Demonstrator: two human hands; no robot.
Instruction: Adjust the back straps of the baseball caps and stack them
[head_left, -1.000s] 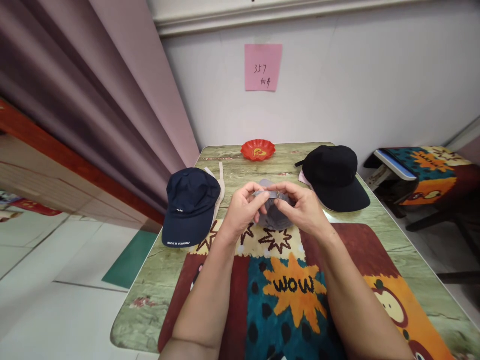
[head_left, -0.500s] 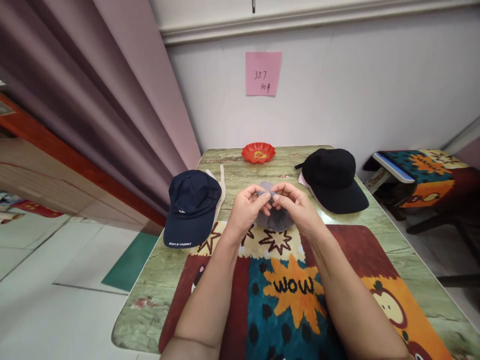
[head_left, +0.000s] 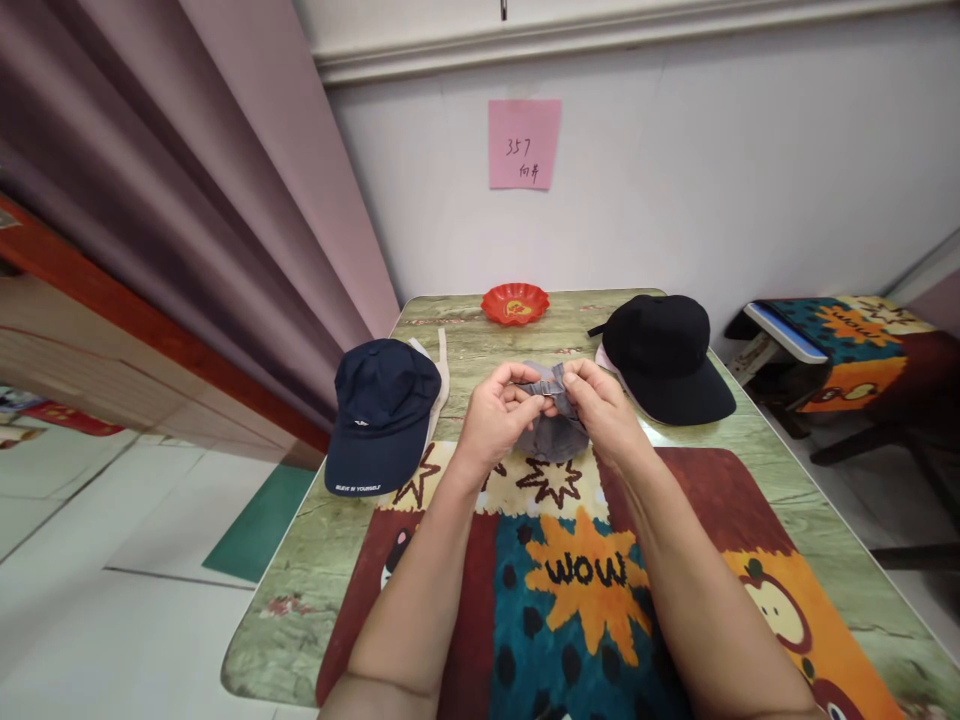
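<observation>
A grey cap point(head_left: 556, 440) sits at the middle of the table, partly hidden behind my hands. Its grey strap, with a small metal buckle point(head_left: 547, 388), stretches between my fingers. My left hand point(head_left: 499, 410) pinches the strap on the buckle's left side. On the other side my right hand point(head_left: 600, 400) grips the strap between thumb and forefinger. To the left lies a navy cap point(head_left: 386, 400) with white lettering on its brim, over something with pale straps. A black cap point(head_left: 660, 345) rests at the right on a pink item.
A red scalloped dish point(head_left: 515, 304) stands near the back edge. Under my forearms spreads a colourful mat point(head_left: 592, 570) marked "WOW". A pink note point(head_left: 523, 145) hangs on the wall. Curtains are at the left, and another covered surface point(head_left: 862, 345) is at the right.
My right hand has moved slightly right, away from my left hand. More of the strap and its buckle now shows between them.
</observation>
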